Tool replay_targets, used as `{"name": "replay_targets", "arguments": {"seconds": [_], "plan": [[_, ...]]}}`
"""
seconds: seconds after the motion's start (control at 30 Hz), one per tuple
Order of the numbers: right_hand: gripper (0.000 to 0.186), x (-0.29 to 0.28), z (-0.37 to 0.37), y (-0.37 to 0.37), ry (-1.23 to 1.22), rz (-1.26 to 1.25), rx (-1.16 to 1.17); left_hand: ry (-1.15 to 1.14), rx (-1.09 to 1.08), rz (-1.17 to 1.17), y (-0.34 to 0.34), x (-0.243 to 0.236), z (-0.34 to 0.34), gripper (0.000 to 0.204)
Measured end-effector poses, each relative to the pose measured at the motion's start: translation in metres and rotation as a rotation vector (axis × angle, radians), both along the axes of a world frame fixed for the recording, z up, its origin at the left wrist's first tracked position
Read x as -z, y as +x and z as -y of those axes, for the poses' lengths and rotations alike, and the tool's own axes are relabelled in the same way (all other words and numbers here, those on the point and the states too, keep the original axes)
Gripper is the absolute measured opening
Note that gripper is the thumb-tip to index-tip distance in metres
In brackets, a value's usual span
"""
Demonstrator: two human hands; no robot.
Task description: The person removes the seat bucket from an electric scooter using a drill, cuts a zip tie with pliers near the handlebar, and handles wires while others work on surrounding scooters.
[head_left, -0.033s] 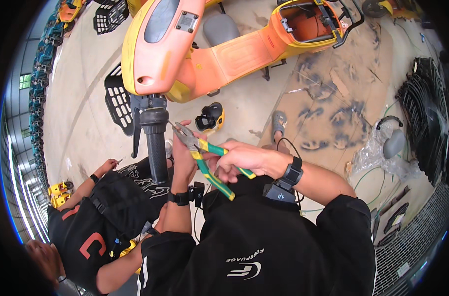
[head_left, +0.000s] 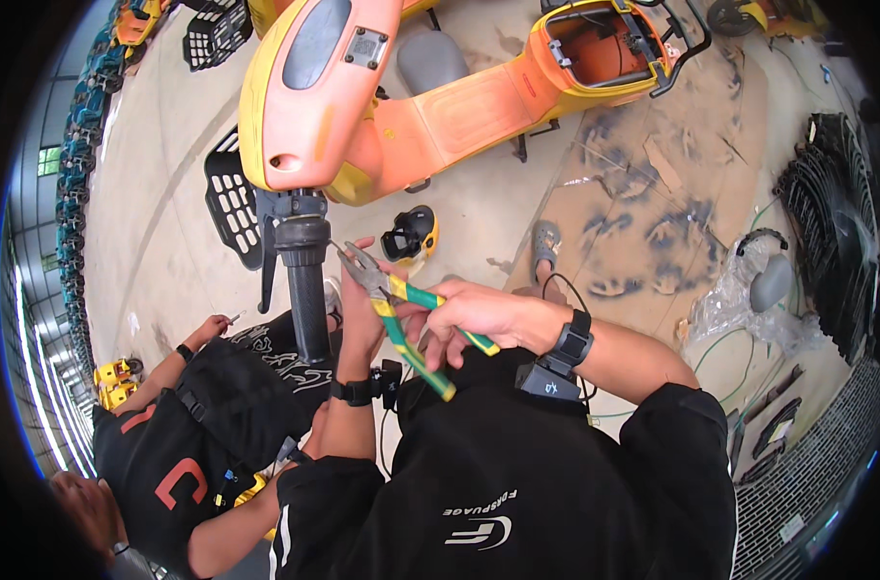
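My right hand (head_left: 484,319) grips pliers (head_left: 401,319) with green-and-yellow handles, its fingers partly between the handles. The jaws are up beside the black handlebar grip (head_left: 308,304) and brake lever of a pink-and-yellow scooter (head_left: 324,87). My left hand (head_left: 361,324) is closed just behind the pliers' head, right of the grip, with its fingertips raised; what it holds is hidden by the pliers. A thin piece sticks out near the jaw tips, too small to name.
A co-worker (head_left: 198,454) in black crouches at lower left. Black racks (head_left: 232,198), a yellow-black part (head_left: 408,232), a grey-shod foot (head_left: 546,246), stained cardboard (head_left: 653,193), plastic wrap (head_left: 720,309), cables and stacked black parts (head_left: 827,222) lie around. A row of scooters (head_left: 77,174) lines the left.
The pliers' lower handle has swung slightly down and to the left, away from the other handle. My hands and the scooter stay almost where they were.
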State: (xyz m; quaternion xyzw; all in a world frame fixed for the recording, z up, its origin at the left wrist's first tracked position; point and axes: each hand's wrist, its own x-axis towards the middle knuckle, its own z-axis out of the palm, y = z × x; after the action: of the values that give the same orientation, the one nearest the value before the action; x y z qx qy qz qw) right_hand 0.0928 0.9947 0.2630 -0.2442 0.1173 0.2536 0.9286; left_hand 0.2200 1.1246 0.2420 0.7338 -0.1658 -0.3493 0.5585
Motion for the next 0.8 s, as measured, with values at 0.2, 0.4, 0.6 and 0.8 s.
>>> {"name": "replay_targets", "arguments": {"seconds": [0.2,0.4,0.6,0.8], "plan": [[0.073,-0.009,0.004,0.003,0.308,0.029,-0.085,-0.006,0.099,0.136,0.006,0.025,-0.017,0.068],[0.069,-0.014,0.011,0.015,0.378,-0.091,-0.150,-0.151,0.059,0.045,-0.009,0.013,-0.013,0.047],[0.062,0.008,0.012,0.033,0.550,-0.023,-0.195,-0.378,-0.211,-0.404,-0.014,0.020,-0.019,0.029],[0.060,0.012,0.008,0.037,0.579,-0.034,-0.217,0.047,0.098,-0.034,-0.013,0.016,-0.036,0.028]]}}
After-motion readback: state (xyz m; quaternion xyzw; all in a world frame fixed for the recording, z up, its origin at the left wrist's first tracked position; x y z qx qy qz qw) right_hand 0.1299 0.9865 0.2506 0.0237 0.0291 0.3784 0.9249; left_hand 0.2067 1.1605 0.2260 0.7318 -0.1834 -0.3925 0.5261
